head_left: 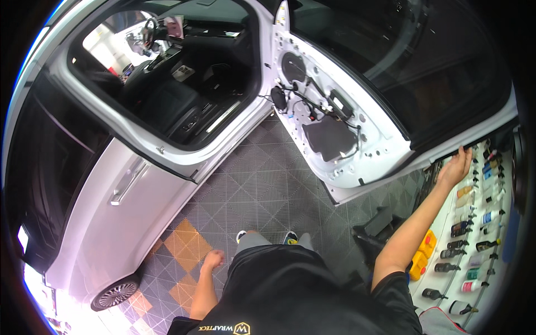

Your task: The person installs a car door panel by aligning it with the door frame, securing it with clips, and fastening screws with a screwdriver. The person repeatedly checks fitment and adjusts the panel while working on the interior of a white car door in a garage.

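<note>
The front door [385,156] of a white car stands swung out, its inner panel bare, with wiring, connectors and dark round and square parts [326,137] exposed. My right hand [456,167] reaches up to the door's outer edge at the right, its fingers curled on the edge below the window. My left hand [214,258] hangs low beside my body over the floor, fingers curled; whether anything is inside them is too small to tell.
The open doorway [167,106] shows a dark seat. The rear door [106,218] and wheel [114,293] are left. A shelf of bottles [463,251], yellow containers [421,257] and dark equipment [374,223] line the right. Patterned grey-and-orange floor tiles [234,184] lie between.
</note>
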The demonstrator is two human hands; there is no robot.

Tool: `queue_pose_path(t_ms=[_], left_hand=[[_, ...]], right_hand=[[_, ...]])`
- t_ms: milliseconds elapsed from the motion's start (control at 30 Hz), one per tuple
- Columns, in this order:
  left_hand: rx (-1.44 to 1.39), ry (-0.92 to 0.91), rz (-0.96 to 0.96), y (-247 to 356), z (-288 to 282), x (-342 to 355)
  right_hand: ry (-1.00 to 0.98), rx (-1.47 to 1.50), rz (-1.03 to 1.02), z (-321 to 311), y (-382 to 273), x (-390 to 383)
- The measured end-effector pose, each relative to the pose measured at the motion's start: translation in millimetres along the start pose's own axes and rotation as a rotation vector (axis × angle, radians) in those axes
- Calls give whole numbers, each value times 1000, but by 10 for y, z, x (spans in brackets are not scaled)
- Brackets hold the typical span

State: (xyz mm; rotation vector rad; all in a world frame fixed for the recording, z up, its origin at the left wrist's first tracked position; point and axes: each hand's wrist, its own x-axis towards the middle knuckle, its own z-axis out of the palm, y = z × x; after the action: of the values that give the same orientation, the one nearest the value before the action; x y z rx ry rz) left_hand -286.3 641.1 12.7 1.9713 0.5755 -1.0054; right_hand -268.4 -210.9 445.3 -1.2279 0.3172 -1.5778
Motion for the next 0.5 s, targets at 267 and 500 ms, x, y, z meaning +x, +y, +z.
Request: queue_pose_path(t_ms=[267, 500], left_hand=[[-171, 16, 152, 37, -833, 197], [-121, 122, -37, -957, -1936, 221]], right_hand=[[166, -125, -56, 108, 39, 22], [244, -226, -115, 147, 34, 122]])
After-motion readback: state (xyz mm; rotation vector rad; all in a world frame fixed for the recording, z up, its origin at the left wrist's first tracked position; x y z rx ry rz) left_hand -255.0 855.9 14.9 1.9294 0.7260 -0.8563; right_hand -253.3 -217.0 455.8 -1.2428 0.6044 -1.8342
